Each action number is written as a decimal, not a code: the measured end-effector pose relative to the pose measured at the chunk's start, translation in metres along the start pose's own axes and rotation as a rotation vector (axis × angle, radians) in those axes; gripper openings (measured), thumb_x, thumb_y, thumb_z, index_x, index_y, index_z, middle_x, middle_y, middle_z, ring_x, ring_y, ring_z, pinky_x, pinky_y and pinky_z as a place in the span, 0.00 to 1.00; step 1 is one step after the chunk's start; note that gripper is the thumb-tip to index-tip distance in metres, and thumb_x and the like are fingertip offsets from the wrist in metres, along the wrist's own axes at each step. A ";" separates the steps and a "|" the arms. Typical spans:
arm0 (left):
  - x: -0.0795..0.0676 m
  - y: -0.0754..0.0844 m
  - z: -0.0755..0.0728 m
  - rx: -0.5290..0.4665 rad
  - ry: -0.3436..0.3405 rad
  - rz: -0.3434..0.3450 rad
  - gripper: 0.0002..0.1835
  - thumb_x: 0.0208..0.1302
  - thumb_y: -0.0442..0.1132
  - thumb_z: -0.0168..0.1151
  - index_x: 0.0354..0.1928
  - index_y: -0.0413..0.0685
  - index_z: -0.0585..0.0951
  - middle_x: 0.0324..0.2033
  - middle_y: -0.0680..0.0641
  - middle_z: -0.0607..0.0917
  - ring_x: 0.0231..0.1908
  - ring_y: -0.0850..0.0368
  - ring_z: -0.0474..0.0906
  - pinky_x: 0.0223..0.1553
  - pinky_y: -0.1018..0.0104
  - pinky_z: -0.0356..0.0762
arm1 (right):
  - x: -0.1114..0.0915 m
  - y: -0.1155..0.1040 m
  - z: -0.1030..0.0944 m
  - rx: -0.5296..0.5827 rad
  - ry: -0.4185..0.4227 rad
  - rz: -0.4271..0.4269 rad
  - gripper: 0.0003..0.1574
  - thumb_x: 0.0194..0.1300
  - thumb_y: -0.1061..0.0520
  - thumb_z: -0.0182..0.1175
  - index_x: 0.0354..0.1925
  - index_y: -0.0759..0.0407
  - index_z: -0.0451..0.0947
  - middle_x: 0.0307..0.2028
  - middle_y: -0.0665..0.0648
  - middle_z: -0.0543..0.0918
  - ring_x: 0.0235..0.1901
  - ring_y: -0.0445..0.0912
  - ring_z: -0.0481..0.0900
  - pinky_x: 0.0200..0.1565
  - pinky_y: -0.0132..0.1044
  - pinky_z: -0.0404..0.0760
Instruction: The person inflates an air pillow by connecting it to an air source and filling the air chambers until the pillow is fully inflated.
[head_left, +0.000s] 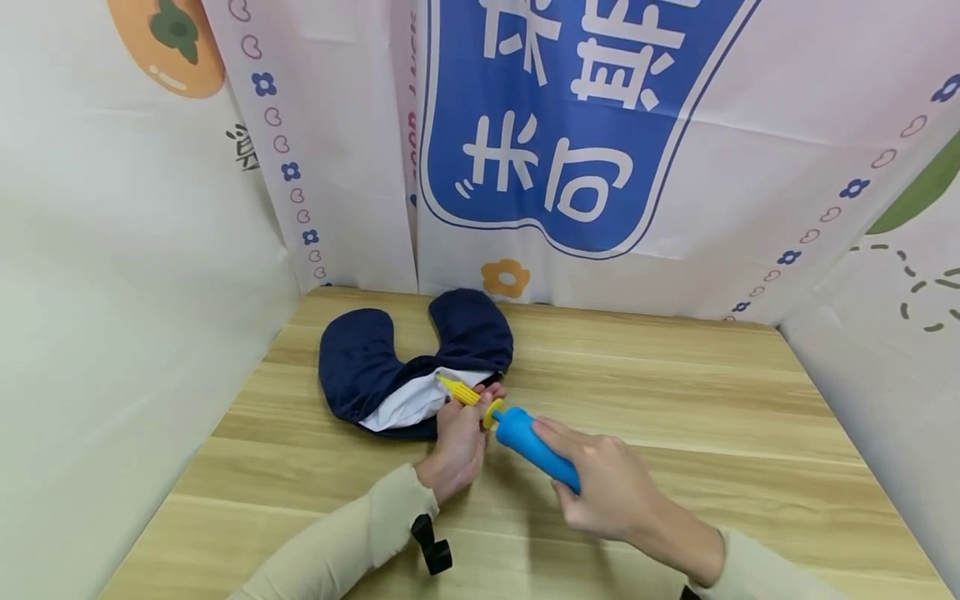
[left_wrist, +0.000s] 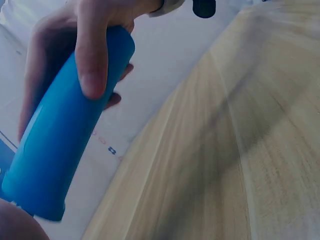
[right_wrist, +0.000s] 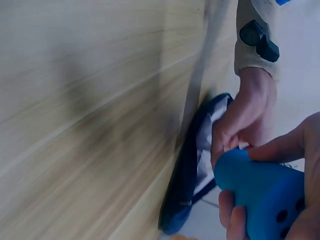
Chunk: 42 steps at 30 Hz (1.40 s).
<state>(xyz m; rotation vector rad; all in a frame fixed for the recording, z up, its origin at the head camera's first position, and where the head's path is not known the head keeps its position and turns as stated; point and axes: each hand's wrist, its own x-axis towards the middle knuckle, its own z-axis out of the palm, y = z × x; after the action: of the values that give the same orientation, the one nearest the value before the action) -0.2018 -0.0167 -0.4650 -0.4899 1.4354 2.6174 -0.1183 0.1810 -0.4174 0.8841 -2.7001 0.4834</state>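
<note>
A navy U-shaped neck pillow (head_left: 356, 362) lies on the table, its outer edge gaping over white inner material (head_left: 408, 402). Just beside that opening, my left hand (head_left: 459, 446) holds the yellow nozzle end (head_left: 463, 392) of a hand pump; the nozzle tip lies over the white material. Whether the tip enters anything cannot be told. My right hand (head_left: 611, 487) grips the pump's blue barrel (head_left: 528, 435), thumb along one side. A short blue rod shows between the barrel and the yellow collar (head_left: 492, 412). Holes mark the barrel's rear end in the right wrist view.
The wood-grain table (head_left: 675, 383) extends to the right of the pillow. Printed white cloth walls (head_left: 360, 167) enclose the back and both sides. A black wrist mount (head_left: 431, 546) sits on the left sleeve.
</note>
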 end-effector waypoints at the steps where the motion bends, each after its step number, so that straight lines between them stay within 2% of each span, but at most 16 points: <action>1: 0.000 0.000 0.000 0.006 -0.012 -0.002 0.14 0.79 0.26 0.51 0.62 0.31 0.68 0.52 0.42 0.87 0.45 0.62 0.87 0.56 0.70 0.84 | 0.004 0.000 0.004 0.006 0.001 -0.003 0.44 0.54 0.59 0.73 0.71 0.57 0.78 0.64 0.57 0.86 0.46 0.46 0.92 0.43 0.46 0.91; 5: 0.003 0.003 -0.004 0.028 -0.094 -0.008 0.18 0.79 0.26 0.51 0.66 0.30 0.66 0.56 0.41 0.86 0.46 0.62 0.87 0.54 0.73 0.84 | 0.009 0.005 0.009 0.022 -0.004 -0.046 0.44 0.57 0.59 0.73 0.72 0.58 0.75 0.66 0.60 0.83 0.47 0.47 0.91 0.44 0.45 0.91; 9: 0.009 0.010 -0.013 0.018 -0.139 -0.015 0.20 0.79 0.26 0.51 0.69 0.29 0.66 0.57 0.41 0.87 0.47 0.62 0.87 0.52 0.74 0.83 | -0.001 0.014 -0.001 0.060 -0.044 -0.091 0.46 0.61 0.58 0.73 0.76 0.57 0.71 0.70 0.60 0.80 0.55 0.50 0.89 0.49 0.48 0.91; 11: 0.010 0.014 -0.017 0.012 -0.140 -0.027 0.21 0.79 0.25 0.50 0.70 0.30 0.67 0.58 0.40 0.87 0.48 0.63 0.88 0.52 0.74 0.83 | -0.011 0.019 -0.011 0.088 -0.082 -0.086 0.47 0.63 0.57 0.73 0.77 0.54 0.69 0.72 0.58 0.78 0.58 0.51 0.88 0.51 0.50 0.90; 16: 0.014 0.018 -0.021 -0.002 -0.139 -0.041 0.21 0.79 0.25 0.49 0.70 0.31 0.67 0.61 0.38 0.86 0.49 0.63 0.88 0.52 0.74 0.83 | -0.036 0.029 -0.039 0.140 -0.164 -0.005 0.49 0.65 0.56 0.74 0.80 0.45 0.66 0.72 0.53 0.78 0.60 0.51 0.86 0.52 0.50 0.90; 19: 0.016 0.018 -0.020 -0.017 -0.134 -0.020 0.19 0.79 0.26 0.51 0.68 0.30 0.69 0.57 0.41 0.88 0.48 0.64 0.87 0.51 0.75 0.83 | -0.046 0.032 -0.053 0.134 -0.161 0.025 0.51 0.62 0.57 0.76 0.79 0.43 0.67 0.70 0.53 0.80 0.58 0.50 0.88 0.50 0.48 0.90; 22: 0.017 0.014 -0.016 -0.034 -0.104 -0.001 0.17 0.79 0.27 0.52 0.65 0.30 0.71 0.49 0.46 0.90 0.45 0.65 0.87 0.48 0.77 0.82 | -0.048 0.028 -0.059 0.083 -0.139 0.029 0.51 0.59 0.57 0.77 0.77 0.43 0.70 0.67 0.52 0.83 0.55 0.50 0.89 0.48 0.46 0.91; 26: 0.012 0.008 -0.007 -0.062 -0.023 0.029 0.11 0.78 0.26 0.53 0.58 0.34 0.70 0.46 0.47 0.90 0.42 0.65 0.88 0.47 0.76 0.82 | -0.035 0.015 -0.050 0.013 -0.111 0.015 0.47 0.59 0.57 0.76 0.75 0.48 0.73 0.66 0.52 0.84 0.52 0.49 0.91 0.46 0.47 0.91; 29: 0.006 0.003 -0.003 -0.068 0.022 0.045 0.09 0.78 0.27 0.54 0.55 0.36 0.70 0.49 0.44 0.89 0.43 0.64 0.88 0.50 0.74 0.82 | -0.018 0.008 -0.036 0.019 -0.091 0.004 0.45 0.57 0.59 0.74 0.73 0.53 0.76 0.65 0.55 0.85 0.49 0.48 0.92 0.46 0.47 0.91; 32: 0.000 -0.002 -0.001 -0.067 0.045 0.036 0.08 0.79 0.28 0.53 0.55 0.36 0.70 0.49 0.44 0.89 0.45 0.62 0.87 0.52 0.73 0.82 | 0.002 0.005 -0.020 0.037 -0.080 -0.022 0.43 0.56 0.62 0.72 0.71 0.56 0.78 0.64 0.57 0.86 0.46 0.47 0.92 0.44 0.46 0.91; 37: -0.001 -0.003 -0.003 -0.016 0.006 0.027 0.12 0.79 0.28 0.54 0.59 0.34 0.69 0.47 0.45 0.90 0.46 0.61 0.88 0.52 0.73 0.82 | 0.019 0.007 0.005 0.044 -0.044 -0.065 0.42 0.57 0.61 0.72 0.70 0.58 0.78 0.63 0.59 0.86 0.46 0.47 0.92 0.41 0.45 0.91; 40: 0.002 0.000 -0.007 0.013 -0.056 0.030 0.17 0.79 0.27 0.53 0.64 0.29 0.66 0.50 0.43 0.90 0.46 0.61 0.88 0.53 0.74 0.83 | 0.014 0.015 0.008 0.077 -0.055 -0.072 0.43 0.61 0.58 0.72 0.73 0.56 0.74 0.67 0.59 0.83 0.51 0.48 0.90 0.45 0.46 0.91; 42: 0.005 0.003 -0.010 0.021 -0.093 0.019 0.20 0.79 0.26 0.52 0.67 0.27 0.65 0.52 0.43 0.89 0.46 0.63 0.88 0.53 0.74 0.83 | 0.005 0.023 0.004 0.114 -0.081 -0.069 0.44 0.63 0.57 0.72 0.76 0.55 0.71 0.70 0.58 0.80 0.55 0.49 0.89 0.48 0.48 0.90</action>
<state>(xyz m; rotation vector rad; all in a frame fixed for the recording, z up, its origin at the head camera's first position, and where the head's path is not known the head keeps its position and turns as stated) -0.2053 -0.0275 -0.4692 -0.3483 1.4439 2.5992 -0.1369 0.1944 -0.4242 1.0451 -2.7262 0.6043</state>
